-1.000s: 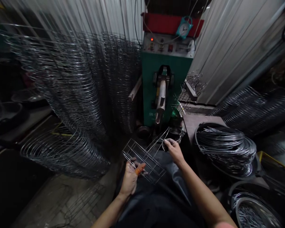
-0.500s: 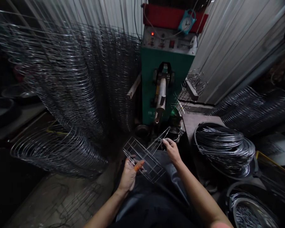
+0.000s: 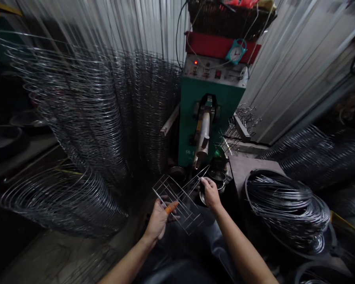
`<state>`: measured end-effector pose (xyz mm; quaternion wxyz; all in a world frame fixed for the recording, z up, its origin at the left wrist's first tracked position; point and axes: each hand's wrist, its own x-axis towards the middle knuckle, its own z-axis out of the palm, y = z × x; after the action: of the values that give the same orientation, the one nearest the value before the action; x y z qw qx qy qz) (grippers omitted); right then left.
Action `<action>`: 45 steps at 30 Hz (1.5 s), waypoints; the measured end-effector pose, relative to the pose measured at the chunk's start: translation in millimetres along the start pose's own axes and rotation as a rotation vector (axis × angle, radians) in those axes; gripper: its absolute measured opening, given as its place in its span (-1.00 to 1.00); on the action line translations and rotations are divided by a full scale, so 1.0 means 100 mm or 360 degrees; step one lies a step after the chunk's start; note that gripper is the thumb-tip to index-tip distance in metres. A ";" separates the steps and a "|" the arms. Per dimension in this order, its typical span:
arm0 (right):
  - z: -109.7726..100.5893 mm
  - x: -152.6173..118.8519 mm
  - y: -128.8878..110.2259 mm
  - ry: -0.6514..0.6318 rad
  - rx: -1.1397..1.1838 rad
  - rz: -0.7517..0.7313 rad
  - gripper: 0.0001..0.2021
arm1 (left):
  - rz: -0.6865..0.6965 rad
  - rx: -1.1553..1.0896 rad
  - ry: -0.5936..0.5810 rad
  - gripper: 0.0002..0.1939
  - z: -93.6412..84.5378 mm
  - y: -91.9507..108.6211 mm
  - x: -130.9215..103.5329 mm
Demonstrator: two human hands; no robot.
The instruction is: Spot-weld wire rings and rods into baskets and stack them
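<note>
A small wire rack of crossed metal rods is held tilted above my lap. My left hand, with an orange cover on the thumb, grips its left long edge. A narrow wire piece runs from the rack's middle up to the right; whether it is joined to the rack I cannot tell. My right hand pinches this narrow piece near its outer end. Just beyond the rack is the thick metal arm of a green machine, which resembles a spot welder. Neither hand touches the machine.
Tall stacks of wire hoops stand at the left, with a lower wire bundle in front. At right, a round tub holds many bent wires. A blue clock hangs on the machine. Wire pieces hang on its right side.
The head view has tilted up slightly, so the machine and stacks sit lower in the picture. Both hands keep hold of the wire pieces, with little change in pose.
</note>
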<state>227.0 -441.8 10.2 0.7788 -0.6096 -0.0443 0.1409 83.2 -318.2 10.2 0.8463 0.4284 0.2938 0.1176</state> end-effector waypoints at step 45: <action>-0.48 1.00 -0.56 -0.0996 -0.1689 -0.1066 -0.84 | -0.0041 0.0100 0.0143 -0.47 0.20 0.27 0.28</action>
<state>343.7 -471.6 41.7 0.3282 -0.7918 -0.5147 0.0216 118.9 -302.7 30.3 0.8199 0.4452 0.3405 0.1167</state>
